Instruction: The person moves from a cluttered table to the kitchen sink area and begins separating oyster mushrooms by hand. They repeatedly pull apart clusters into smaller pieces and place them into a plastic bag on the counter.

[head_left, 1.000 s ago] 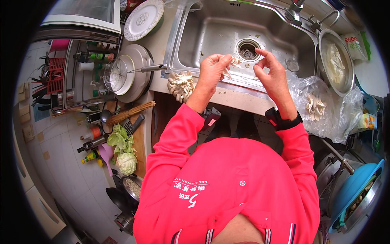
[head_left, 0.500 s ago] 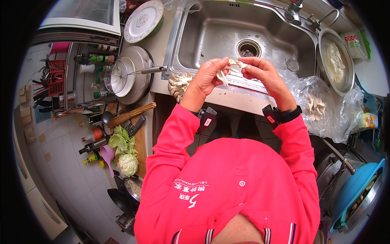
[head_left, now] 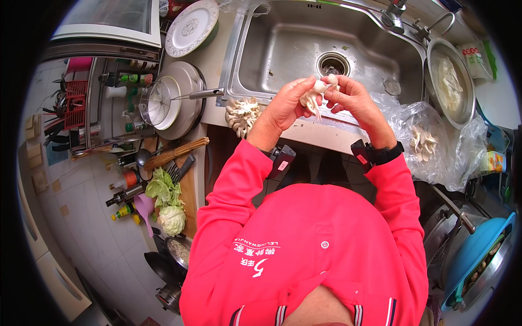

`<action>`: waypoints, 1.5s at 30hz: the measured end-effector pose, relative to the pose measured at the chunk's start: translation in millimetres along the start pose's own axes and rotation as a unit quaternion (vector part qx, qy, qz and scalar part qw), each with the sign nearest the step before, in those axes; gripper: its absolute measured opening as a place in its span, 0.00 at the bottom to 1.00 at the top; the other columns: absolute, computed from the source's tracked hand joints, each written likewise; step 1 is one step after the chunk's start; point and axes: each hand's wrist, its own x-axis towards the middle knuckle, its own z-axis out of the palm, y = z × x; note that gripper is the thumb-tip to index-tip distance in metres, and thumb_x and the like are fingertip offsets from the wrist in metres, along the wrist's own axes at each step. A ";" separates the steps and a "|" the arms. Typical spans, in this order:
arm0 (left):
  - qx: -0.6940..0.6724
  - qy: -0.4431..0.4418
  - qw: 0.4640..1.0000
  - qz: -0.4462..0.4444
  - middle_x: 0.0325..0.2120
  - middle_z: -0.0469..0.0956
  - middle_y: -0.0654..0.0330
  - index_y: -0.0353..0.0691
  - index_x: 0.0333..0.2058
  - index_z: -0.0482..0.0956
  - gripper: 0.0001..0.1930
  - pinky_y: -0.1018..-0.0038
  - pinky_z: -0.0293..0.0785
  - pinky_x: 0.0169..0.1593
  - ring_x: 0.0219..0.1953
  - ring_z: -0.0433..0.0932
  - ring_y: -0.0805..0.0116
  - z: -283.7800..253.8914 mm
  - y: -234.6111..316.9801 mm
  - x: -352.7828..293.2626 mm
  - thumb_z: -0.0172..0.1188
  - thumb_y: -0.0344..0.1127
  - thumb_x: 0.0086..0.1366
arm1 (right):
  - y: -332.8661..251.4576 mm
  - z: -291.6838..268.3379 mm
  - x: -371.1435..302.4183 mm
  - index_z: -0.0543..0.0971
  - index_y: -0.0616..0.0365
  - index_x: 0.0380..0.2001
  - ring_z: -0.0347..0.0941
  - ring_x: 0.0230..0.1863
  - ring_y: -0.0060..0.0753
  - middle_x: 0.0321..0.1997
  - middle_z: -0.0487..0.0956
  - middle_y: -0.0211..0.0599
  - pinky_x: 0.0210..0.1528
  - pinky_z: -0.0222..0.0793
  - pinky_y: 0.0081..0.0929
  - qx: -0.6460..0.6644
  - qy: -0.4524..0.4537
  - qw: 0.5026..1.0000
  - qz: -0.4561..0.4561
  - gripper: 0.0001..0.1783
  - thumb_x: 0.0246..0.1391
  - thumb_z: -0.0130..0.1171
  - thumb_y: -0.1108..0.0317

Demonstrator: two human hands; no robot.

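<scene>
Over the sink's front edge, my left hand [head_left: 291, 104] is closed on a small bunch of pale oyster mushrooms [head_left: 311, 100], its stems hanging down. My right hand [head_left: 350, 98] meets it from the right, with thumb and fingers pinching a mushroom piece [head_left: 333, 80] with a round whitish cap. Both hands almost touch. A larger mushroom cluster [head_left: 242, 115] lies on the counter left of my left wrist. To the right of my right hand, more mushroom pieces [head_left: 423, 142] rest on a clear plastic bag [head_left: 450, 155].
The steel sink [head_left: 283, 41] lies beyond my hands, with its drain [head_left: 333, 64] and faucet [head_left: 392, 19]. A metal basin [head_left: 466, 103] stands right. Left are a wire strainer [head_left: 157, 102], a patterned plate [head_left: 191, 28] and cabbage [head_left: 171, 220]. A blue bowl [head_left: 473, 247] sits lower right.
The mushroom bunch has turned, so round caps now show on top between my fingers. My left hand has shifted slightly right and down, my right hand only a little.
</scene>
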 end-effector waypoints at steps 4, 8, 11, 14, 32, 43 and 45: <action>-0.049 -0.054 0.997 0.000 0.31 0.78 0.60 0.35 0.47 0.74 0.18 0.78 0.71 0.32 0.33 0.77 0.73 -4.0 -0.6 0.6 0.47 0.43 0.67 | 2.9 -5.4 -10.9 0.73 0.59 0.50 0.75 0.36 0.20 0.38 0.76 0.30 0.36 0.74 0.20 0.163 0.045 0.985 0.011 0.20 0.55 0.61 0.66; -0.068 -0.064 0.996 -0.001 0.35 0.78 0.57 0.33 0.50 0.72 0.18 0.77 0.73 0.36 0.35 0.77 0.71 -3.9 -5.9 3.6 0.46 0.38 0.66 | 1.5 -6.3 -20.3 0.76 0.54 0.40 0.75 0.33 0.20 0.35 0.77 0.28 0.33 0.71 0.15 0.139 0.038 0.989 0.028 0.11 0.53 0.63 0.66; -0.060 -0.055 0.997 0.010 0.38 0.78 0.56 0.32 0.50 0.72 0.17 0.76 0.75 0.39 0.36 0.77 0.71 -2.7 -7.5 4.6 0.48 0.35 0.65 | 3.6 -0.8 -19.2 0.76 0.55 0.36 0.73 0.30 0.17 0.32 0.77 0.25 0.30 0.70 0.14 0.065 0.073 0.995 0.012 0.11 0.52 0.65 0.65; -0.037 -0.016 0.999 0.016 0.38 0.78 0.57 0.32 0.50 0.71 0.16 0.76 0.76 0.41 0.37 0.77 0.72 1.3 -8.9 5.0 0.52 0.33 0.65 | 11.3 5.6 -17.7 0.76 0.56 0.36 0.70 0.28 0.14 0.29 0.76 0.23 0.28 0.68 0.14 0.009 0.099 0.993 -0.061 0.14 0.49 0.68 0.64; 0.013 0.027 0.999 0.016 0.37 0.79 0.58 0.31 0.53 0.70 0.19 0.78 0.80 0.42 0.36 0.80 0.73 12.9 -15.5 5.1 0.57 0.31 0.64 | 24.5 9.4 -11.0 0.75 0.58 0.47 0.66 0.28 0.08 0.30 0.76 0.23 0.24 0.56 0.09 0.020 0.129 0.987 -0.096 0.16 0.57 0.58 0.65; 0.035 0.086 0.995 0.033 0.38 0.79 0.58 0.32 0.53 0.70 0.20 0.79 0.78 0.38 0.36 0.79 0.74 8.5 -21.8 3.6 0.59 0.29 0.62 | 37.4 16.5 -7.9 0.75 0.60 0.47 0.76 0.38 0.23 0.38 0.79 0.35 0.39 0.74 0.23 -0.218 0.178 0.951 -0.126 0.19 0.52 0.62 0.69; 0.025 0.097 0.994 0.046 0.36 0.79 0.57 0.31 0.50 0.71 0.19 0.80 0.78 0.36 0.36 0.79 0.72 9.7 -25.2 3.7 0.59 0.29 0.61 | 40.7 18.8 -6.6 0.75 0.59 0.48 0.76 0.38 0.24 0.37 0.80 0.35 0.40 0.74 0.24 -0.222 0.183 0.948 -0.136 0.20 0.51 0.63 0.69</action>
